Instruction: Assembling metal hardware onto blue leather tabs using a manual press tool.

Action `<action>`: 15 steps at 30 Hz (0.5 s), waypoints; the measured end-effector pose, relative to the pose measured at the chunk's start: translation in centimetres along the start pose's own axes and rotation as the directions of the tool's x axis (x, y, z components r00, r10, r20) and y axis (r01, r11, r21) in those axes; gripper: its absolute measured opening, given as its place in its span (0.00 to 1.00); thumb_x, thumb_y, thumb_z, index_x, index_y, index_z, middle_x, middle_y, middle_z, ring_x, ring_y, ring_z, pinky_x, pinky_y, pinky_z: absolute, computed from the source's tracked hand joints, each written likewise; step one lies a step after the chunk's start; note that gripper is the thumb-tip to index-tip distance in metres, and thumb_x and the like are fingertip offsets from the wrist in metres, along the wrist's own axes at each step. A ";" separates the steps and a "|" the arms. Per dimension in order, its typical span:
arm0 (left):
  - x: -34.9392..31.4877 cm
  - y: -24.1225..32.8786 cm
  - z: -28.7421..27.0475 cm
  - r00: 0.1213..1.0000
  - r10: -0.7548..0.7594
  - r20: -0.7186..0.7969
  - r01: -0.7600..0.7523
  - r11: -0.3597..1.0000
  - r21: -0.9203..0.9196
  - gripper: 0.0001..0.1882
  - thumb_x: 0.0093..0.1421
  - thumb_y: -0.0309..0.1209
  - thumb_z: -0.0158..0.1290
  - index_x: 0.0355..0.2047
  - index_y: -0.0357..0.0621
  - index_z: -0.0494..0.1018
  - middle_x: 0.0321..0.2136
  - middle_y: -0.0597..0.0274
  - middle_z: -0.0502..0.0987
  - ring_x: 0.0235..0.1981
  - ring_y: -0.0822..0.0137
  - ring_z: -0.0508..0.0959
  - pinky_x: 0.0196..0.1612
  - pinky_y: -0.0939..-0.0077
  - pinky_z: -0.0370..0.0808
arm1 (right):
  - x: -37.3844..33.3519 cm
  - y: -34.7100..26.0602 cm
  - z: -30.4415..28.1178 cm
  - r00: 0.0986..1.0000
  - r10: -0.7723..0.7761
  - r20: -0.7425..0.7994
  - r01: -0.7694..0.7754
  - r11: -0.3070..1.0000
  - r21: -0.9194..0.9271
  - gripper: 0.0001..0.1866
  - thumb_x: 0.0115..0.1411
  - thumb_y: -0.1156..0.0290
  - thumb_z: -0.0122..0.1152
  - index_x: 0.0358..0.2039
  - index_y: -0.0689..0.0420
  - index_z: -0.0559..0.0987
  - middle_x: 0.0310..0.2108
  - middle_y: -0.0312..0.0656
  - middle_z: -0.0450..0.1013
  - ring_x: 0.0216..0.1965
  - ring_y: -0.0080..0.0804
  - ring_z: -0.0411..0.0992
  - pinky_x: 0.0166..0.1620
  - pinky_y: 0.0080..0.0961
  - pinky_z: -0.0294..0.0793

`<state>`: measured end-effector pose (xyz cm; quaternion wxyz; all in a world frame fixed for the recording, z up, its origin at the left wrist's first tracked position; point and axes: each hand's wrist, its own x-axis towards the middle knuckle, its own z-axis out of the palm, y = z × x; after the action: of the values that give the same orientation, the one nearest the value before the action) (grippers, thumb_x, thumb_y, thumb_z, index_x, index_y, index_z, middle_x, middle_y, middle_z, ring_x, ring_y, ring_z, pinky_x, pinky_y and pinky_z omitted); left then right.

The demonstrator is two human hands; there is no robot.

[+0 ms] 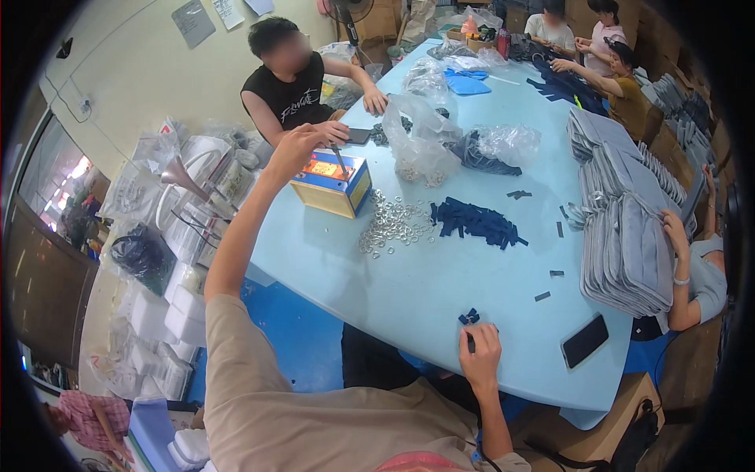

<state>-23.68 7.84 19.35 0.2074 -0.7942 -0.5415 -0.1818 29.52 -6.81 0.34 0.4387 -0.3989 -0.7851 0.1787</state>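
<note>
My left hand (294, 153) reaches over a blue and yellow carton (330, 198), across the table's left edge. Its fingers are closed at the top of a dark rod-shaped tool (341, 161), whose lower end meets the carton's top. Near the table's front edge, my right hand (480, 354) pinches a small navy strap piece (469, 317) that sticks out past the fingertips. Beside the carton lies a loose heap of silver metal rings (393, 226). Right of the rings is a pile of navy strap pieces (478, 223).
A black phone (586, 341) lies by the right edge, below tall stacks of grey bags (627, 256) touched by a person. Clear plastic bags (418, 140) stand mid-table. A co-worker in a black top (288, 93) sits at the left; several others work at the far end.
</note>
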 end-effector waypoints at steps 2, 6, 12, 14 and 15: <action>0.0 0.2 0.1 1.000 -0.017 -0.009 0.017 1.000 -0.004 0.06 0.57 0.24 0.60 0.36 0.39 0.79 0.32 0.58 0.82 0.40 0.57 0.80 0.44 0.64 0.78 | -0.1 0.0 0.0 1.000 0.002 -0.002 -0.002 1.000 -0.004 0.04 0.55 0.81 0.65 0.31 0.62 0.78 0.31 0.45 0.74 0.35 0.47 0.72 0.40 0.40 0.72; 0.0 0.1 0.0 1.000 -0.024 -0.021 0.023 0.999 -0.029 0.07 0.56 0.23 0.61 0.36 0.39 0.79 0.31 0.57 0.81 0.38 0.57 0.80 0.43 0.64 0.78 | -0.1 0.1 0.1 1.000 -0.010 -0.005 0.010 1.000 -0.019 0.04 0.55 0.81 0.66 0.31 0.62 0.79 0.31 0.45 0.74 0.36 0.47 0.72 0.40 0.40 0.73; 0.0 0.1 -0.2 0.999 -0.034 -0.034 0.032 0.998 -0.047 0.07 0.55 0.23 0.61 0.35 0.39 0.79 0.30 0.56 0.80 0.36 0.56 0.79 0.41 0.64 0.78 | 0.0 0.0 0.2 1.000 0.011 -0.005 -0.011 1.000 -0.003 0.04 0.55 0.81 0.66 0.31 0.62 0.79 0.31 0.45 0.74 0.36 0.46 0.72 0.39 0.39 0.73; 0.2 0.4 -0.3 0.999 -0.037 -0.029 0.036 0.999 -0.041 0.07 0.55 0.23 0.61 0.35 0.40 0.79 0.30 0.56 0.80 0.36 0.56 0.79 0.41 0.64 0.78 | -0.1 0.2 0.3 1.000 0.006 -0.008 -0.006 1.000 0.004 0.04 0.55 0.81 0.66 0.31 0.61 0.79 0.31 0.45 0.74 0.35 0.46 0.72 0.39 0.39 0.73; 0.3 0.5 -0.5 0.999 -0.040 -0.026 0.039 0.999 -0.035 0.07 0.55 0.23 0.61 0.35 0.40 0.79 0.30 0.56 0.80 0.36 0.56 0.79 0.41 0.64 0.78 | -0.1 0.3 0.3 1.000 0.000 -0.011 0.000 1.000 0.010 0.04 0.55 0.81 0.66 0.31 0.61 0.79 0.31 0.45 0.74 0.35 0.46 0.72 0.39 0.39 0.73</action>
<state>-23.20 7.62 19.85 0.1971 -0.7842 -0.5512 -0.2057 29.41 -6.66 -0.06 0.4450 -0.3977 -0.7818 0.1803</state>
